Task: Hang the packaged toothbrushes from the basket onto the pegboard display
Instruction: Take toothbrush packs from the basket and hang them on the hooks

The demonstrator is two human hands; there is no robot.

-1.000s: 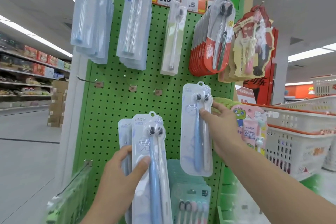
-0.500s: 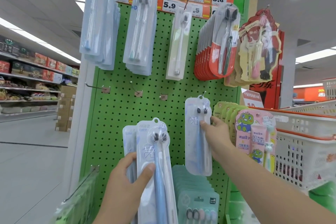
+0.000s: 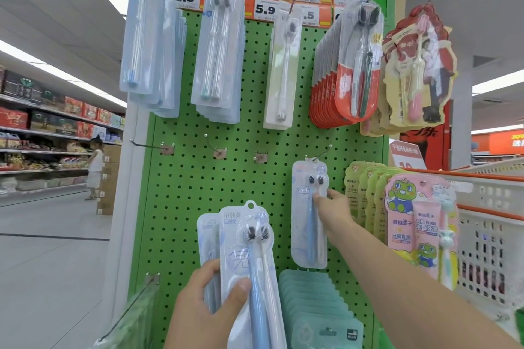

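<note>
Toothbrush pack (image 3: 309, 212) at a pegboard (image 3: 198, 178) hook is pinched by our right hand (image 3: 333, 211); our left hand (image 3: 207, 309) grips more packs (image 3: 249, 263) lower down.

Your left hand (image 3: 207, 309) and right hand (image 3: 334, 212) are both bare: no gloves, rings or watch, and no sleeves on either forearm.

The right hand (image 3: 330, 208) pinches a toothbrush pack (image 3: 309, 212) whose top hole sits at a metal hook (image 3: 321, 153) on the green pegboard (image 3: 192, 184); the left hand (image 3: 207, 309) grips two more packs (image 3: 246, 261) below; a white basket (image 3: 493, 238) stands right.
</note>
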